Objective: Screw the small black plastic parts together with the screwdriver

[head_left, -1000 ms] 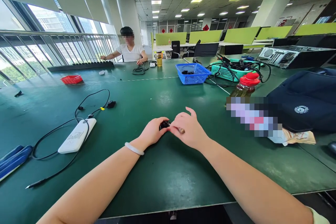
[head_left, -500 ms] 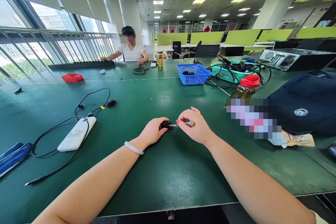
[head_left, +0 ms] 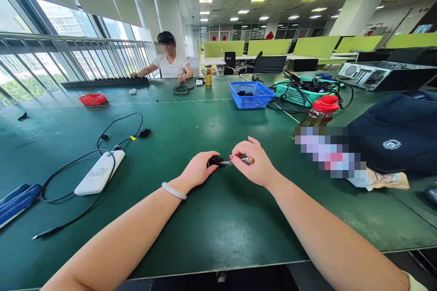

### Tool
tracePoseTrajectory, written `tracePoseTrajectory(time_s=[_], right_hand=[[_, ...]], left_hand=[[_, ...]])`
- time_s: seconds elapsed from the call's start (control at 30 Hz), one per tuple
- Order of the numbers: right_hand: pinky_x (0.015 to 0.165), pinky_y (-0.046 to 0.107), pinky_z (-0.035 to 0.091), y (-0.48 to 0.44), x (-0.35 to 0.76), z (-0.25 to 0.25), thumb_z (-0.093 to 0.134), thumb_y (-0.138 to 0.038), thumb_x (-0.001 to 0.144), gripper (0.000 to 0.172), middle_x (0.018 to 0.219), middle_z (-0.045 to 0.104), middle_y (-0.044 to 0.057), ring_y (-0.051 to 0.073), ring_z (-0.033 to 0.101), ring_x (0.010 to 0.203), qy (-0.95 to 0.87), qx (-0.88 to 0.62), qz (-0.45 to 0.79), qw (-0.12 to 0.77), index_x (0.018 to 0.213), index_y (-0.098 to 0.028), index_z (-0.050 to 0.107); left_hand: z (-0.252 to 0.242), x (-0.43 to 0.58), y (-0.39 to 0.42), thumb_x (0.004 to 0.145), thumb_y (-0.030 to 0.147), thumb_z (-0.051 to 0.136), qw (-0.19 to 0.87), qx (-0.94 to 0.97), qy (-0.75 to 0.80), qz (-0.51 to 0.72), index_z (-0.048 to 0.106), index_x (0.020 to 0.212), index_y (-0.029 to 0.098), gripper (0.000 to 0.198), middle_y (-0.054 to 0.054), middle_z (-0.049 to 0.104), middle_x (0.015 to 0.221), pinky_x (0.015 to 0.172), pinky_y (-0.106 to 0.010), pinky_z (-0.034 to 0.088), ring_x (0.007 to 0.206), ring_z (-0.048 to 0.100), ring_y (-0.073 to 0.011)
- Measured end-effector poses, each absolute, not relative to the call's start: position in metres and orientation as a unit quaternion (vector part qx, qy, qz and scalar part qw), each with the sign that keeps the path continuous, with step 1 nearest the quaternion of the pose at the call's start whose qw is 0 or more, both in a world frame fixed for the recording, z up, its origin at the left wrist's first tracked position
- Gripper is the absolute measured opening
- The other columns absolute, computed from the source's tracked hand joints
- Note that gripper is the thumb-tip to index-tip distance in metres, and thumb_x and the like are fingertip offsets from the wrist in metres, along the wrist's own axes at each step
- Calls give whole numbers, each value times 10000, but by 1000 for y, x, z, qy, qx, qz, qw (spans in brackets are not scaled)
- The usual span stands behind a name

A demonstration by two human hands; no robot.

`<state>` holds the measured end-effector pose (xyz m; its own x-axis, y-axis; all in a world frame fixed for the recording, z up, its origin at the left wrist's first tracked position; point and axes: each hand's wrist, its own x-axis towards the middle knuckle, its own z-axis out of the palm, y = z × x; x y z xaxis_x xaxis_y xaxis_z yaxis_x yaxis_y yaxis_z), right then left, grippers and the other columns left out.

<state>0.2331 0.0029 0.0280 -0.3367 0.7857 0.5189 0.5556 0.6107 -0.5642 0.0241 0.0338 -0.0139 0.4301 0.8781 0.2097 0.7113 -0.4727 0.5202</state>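
Note:
Near the middle of the green table, my left hand (head_left: 199, 169) grips a small black part (head_left: 215, 161) between thumb and fingers, partly covering it; its exact kind cannot be made out. My right hand (head_left: 254, 162) pinches a screwdriver (head_left: 247, 160) with a brownish handle end. The tool lies nearly level, its metal shaft pointing left with the tip at the black part. Whether the tip sits in a screw is too small to tell.
Left of my arms lie a white power bank (head_left: 99, 173) with a black cable and blue gloves (head_left: 18, 203). Farther off are a red tray (head_left: 93, 99), a blue basket (head_left: 251, 101) and a green basket (head_left: 297, 95) of cables. A red-lidded bottle (head_left: 324, 104) and dark bag (head_left: 392, 132) stand right. A person (head_left: 170, 66) sits opposite.
Both hands keep their places, with the screwdriver tip still at the black part. The view has shifted very slightly; nothing else visibly differs.

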Motion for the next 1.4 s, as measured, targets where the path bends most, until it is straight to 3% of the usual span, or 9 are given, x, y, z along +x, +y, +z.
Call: tracePoseTrajectory(time_s=[0.27,0.4,0.53,0.63,0.9,1.1,1.27,1.4], right_hand=[[1132,574,230,3,235,28,522,-264,888,164,720,614,-22,159,606,777,-826,-401,118,377,730,-224,543],[1102,495,286,-3,228,29,502,-215,903,187,727,628,-4,157,602,782,-891,-321,37,318,736,-210,586],[947,388,394,-12,217,26,516,-228,935,290,705,625,28,167,570,733,-941,-255,-85,203,670,-192,627],[845,343,404,-12,215,24,538,-252,946,318,716,629,39,176,570,750,-944,-257,-109,175,653,-188,644],[851,331,400,8,226,15,462,-343,995,394,635,618,-1,139,544,662,-880,-341,51,327,678,-205,650],[860,354,415,10,224,10,462,-405,976,409,637,653,10,157,571,653,-816,-402,122,397,664,-217,647],[642,301,418,10,224,11,485,-527,923,458,605,625,15,170,576,618,-701,-489,227,467,651,-214,679],[578,282,407,13,227,12,531,-581,870,474,596,604,18,165,567,595,-612,-539,297,496,629,-199,676]], left_hand=[[-15,23,34,851,213,634,173,830,475,234,640,1172,206,321,-50,699,1158,988,-371,480,1069,633,-230],[-13,25,33,843,188,630,180,823,489,227,635,1187,202,345,-55,698,1165,994,-369,479,1087,628,-234],[-13,26,32,842,175,610,180,817,501,220,630,1202,203,362,-61,698,1158,983,-381,489,1074,633,-237],[-15,25,34,846,186,603,177,819,500,219,624,1213,212,368,-62,696,1155,974,-395,495,1066,633,-240],[-17,24,35,857,215,617,173,823,494,221,601,1240,219,383,-72,688,1180,977,-404,493,1078,631,-247],[-17,24,34,855,218,633,190,818,494,225,465,1412,210,582,-86,674,1210,986,-409,489,1086,627,-248],[-20,23,37,859,219,623,201,818,492,220,355,1498,221,693,-99,661,1252,1021,-428,466,1119,623,-257],[-20,22,36,864,225,610,212,815,492,220,274,1538,255,754,-79,666,1253,1037,-417,458,1128,625,-249]])
